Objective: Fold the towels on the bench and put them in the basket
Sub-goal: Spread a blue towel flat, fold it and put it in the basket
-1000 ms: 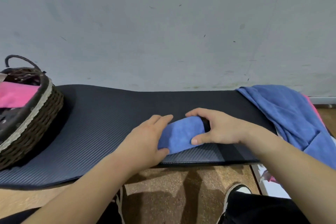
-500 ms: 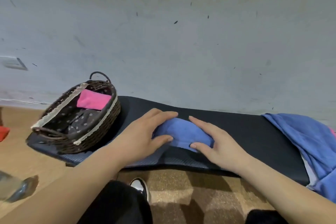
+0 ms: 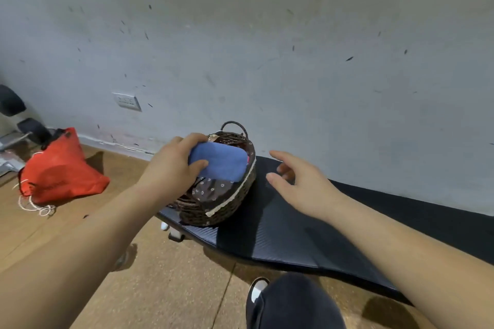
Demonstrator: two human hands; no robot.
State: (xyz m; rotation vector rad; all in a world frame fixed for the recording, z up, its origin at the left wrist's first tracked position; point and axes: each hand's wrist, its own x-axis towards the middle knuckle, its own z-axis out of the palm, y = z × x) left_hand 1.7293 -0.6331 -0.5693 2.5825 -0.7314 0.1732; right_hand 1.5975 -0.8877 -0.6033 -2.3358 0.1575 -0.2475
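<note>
Fingers (image 3: 196,138) of your left hand (image 3: 171,165) clamp the folded blue towel (image 3: 222,164) over the basket (image 3: 227,211); your right hand (image 3: 304,187) hovers, fingers apart; basket tag (image 3: 213,138) unreadable.

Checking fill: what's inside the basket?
Blue towel, gripped by the left hand, above the floral liner; pink sliver at its right edge. Anything under the towel is covered.
</note>
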